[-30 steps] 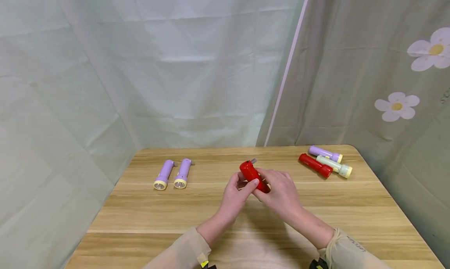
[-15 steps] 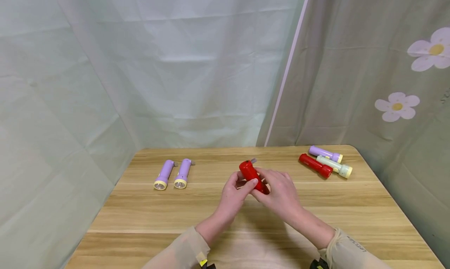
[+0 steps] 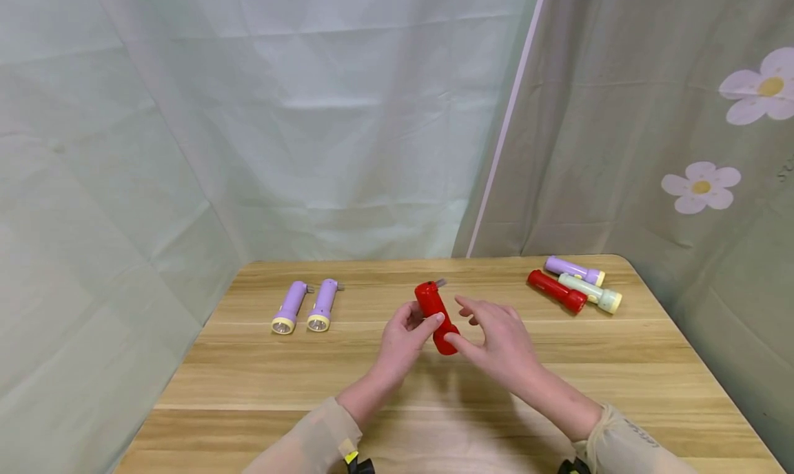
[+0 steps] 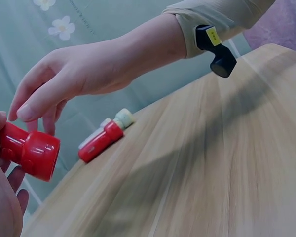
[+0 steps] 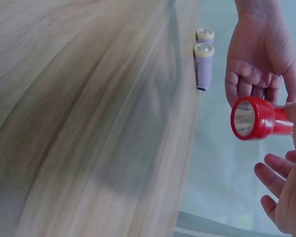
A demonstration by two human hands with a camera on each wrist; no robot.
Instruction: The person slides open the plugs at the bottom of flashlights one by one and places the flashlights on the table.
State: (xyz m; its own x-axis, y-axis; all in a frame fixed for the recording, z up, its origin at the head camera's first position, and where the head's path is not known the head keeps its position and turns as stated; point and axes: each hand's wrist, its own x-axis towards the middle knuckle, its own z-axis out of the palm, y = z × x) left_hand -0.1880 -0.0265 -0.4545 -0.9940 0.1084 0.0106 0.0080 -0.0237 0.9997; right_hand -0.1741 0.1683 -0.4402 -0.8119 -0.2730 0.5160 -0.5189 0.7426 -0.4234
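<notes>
My left hand holds a red flashlight above the middle of the table, its thumb pressed along the body. Metal plug prongs stick out sideways from the flashlight's far end. The lamp head, seen in the right wrist view as a red rim around a clear lens, points down toward the person. Beside it my right hand has its fingers spread and bent a little, apart from the body. Its thumb tip lies close to the lamp head; whether it touches I cannot tell. The left fingers behind the flashlight are partly hidden.
Two purple flashlights with prongs out lie side by side at the left of the wooden table. At the back right lie another red flashlight, a pale green one and a purple one. Curtains hang behind.
My right hand has loosened from the red flashlight and its fingers have spread away. The left hand has shifted slightly left with the flashlight, which now stands more upright in view.
</notes>
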